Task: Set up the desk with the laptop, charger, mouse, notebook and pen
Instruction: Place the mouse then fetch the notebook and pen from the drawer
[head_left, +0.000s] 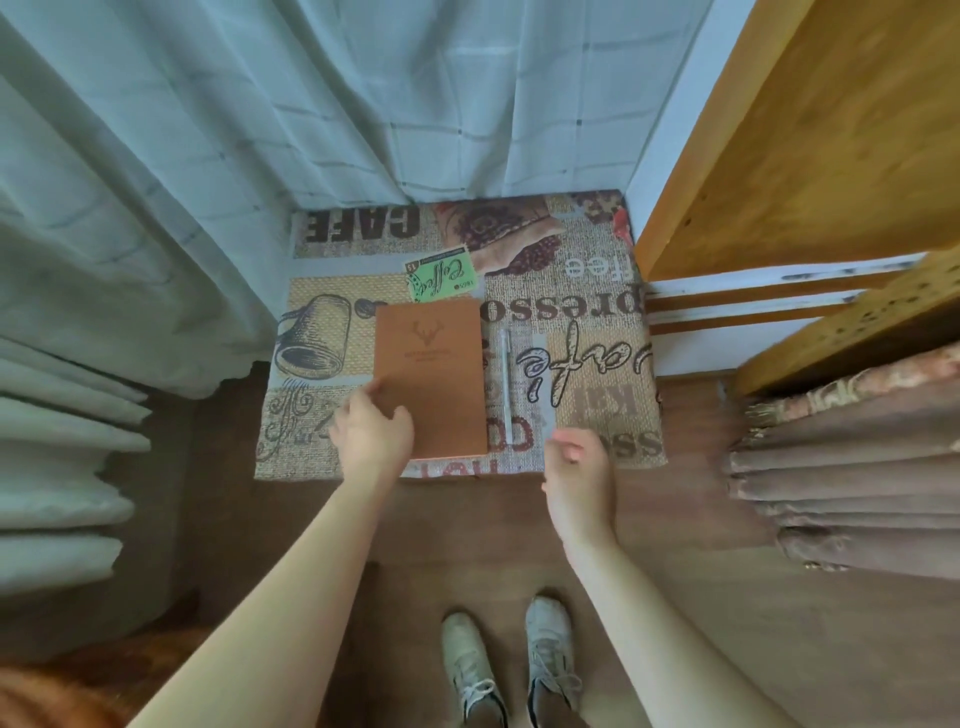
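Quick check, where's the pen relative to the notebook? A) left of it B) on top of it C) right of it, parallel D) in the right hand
C: the pen lies on the mat just right of the notebook, parallel to its long edge, with the right hand empty near its lower end.

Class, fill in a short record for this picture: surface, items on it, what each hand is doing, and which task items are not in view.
surface: coffee-themed printed cloth on a small desk
items: closed brown leather-look notebook; slim silver pen lying just right of it, parallel
left hand: left hand with fingers on the notebook's near left corner
right hand: right hand loosely curled, near the pen's near end, holding nothing
not in view: laptop, charger, mouse
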